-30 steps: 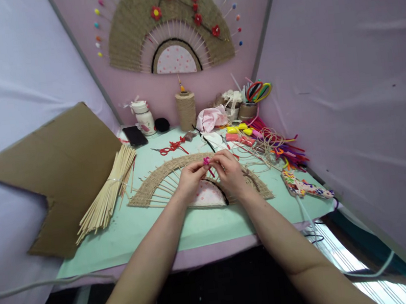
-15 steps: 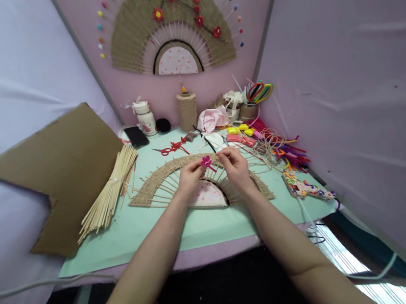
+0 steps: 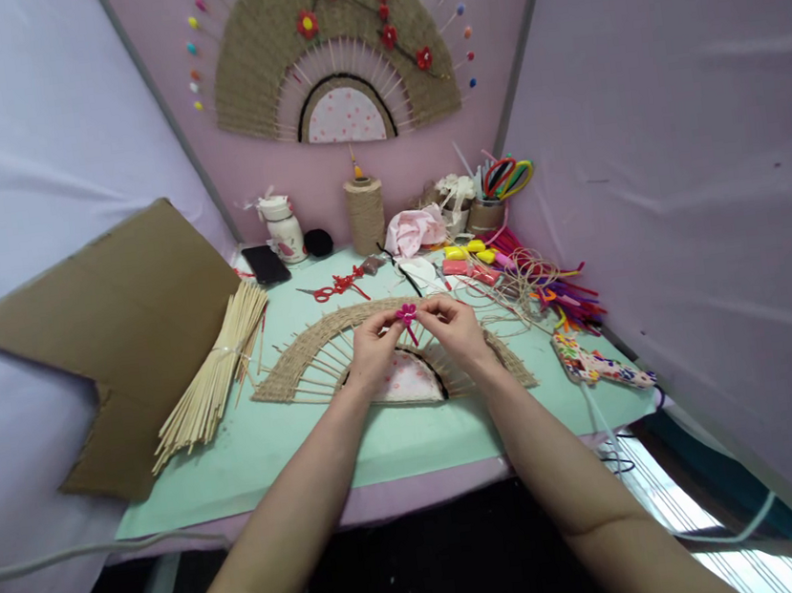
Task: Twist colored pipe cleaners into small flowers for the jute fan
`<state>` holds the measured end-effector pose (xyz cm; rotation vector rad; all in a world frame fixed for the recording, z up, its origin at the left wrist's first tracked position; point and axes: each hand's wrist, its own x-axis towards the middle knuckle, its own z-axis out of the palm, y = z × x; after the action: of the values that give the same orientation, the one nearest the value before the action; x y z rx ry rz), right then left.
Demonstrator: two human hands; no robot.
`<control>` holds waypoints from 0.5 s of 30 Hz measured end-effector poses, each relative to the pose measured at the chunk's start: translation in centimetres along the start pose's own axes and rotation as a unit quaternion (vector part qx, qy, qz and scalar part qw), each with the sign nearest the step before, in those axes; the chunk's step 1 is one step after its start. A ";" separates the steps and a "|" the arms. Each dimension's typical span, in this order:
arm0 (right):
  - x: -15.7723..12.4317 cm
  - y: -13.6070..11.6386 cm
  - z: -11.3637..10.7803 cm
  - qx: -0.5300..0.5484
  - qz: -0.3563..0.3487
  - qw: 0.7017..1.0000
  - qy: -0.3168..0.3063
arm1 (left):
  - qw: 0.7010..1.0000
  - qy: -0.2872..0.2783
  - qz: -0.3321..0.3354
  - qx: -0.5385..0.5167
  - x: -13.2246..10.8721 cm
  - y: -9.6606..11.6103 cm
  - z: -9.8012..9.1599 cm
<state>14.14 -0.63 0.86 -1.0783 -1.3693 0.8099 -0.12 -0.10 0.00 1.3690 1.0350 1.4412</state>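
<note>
A small magenta pipe-cleaner flower (image 3: 408,313) with a short stem is pinched between both hands. My left hand (image 3: 375,342) grips its left side, and my right hand (image 3: 454,326) has its fingertips closed on the right side. Below them on the table lies a half-round fan (image 3: 302,356) of sticks woven with twine, its centre a pink-dotted white half-disc (image 3: 410,378) with black edging. Part of the fan is hidden by my hands and forearms. Beyond the fan is a black pipe cleaner (image 3: 402,272).
Bundled sticks (image 3: 214,376) and folded cardboard (image 3: 117,321) lie left. Red-handled scissors (image 3: 324,294), a twine spool (image 3: 366,218) and a white bottle (image 3: 282,229) sit behind. Coloured pipe cleaners (image 3: 570,299) and a flower-patterned glue gun (image 3: 599,366) are right. A finished fan (image 3: 246,79) hangs behind.
My right hand has moved left to the flower and now touches it. The flower has shifted slightly right and turned, its stem pointing more downward.
</note>
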 end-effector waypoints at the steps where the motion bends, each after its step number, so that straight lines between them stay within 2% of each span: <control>1: 0.0 0.0 0.0 -0.002 0.005 1.000 -0.001 | 1.000 0.001 0.002 0.010 0.0 -0.1 0.0; 7: 0.0 -0.1 -0.1 0.016 0.034 0.999 -0.030 | 0.997 0.010 0.050 0.052 -0.1 -0.1 0.0; 15: -0.1 -0.2 0.0 0.011 0.037 0.999 -0.030 | 0.999 0.004 0.023 0.043 -0.2 0.3 0.1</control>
<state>14.13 -0.82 1.04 -1.1002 -1.3743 0.9148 -0.04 -0.38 0.20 1.4584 1.0881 1.4507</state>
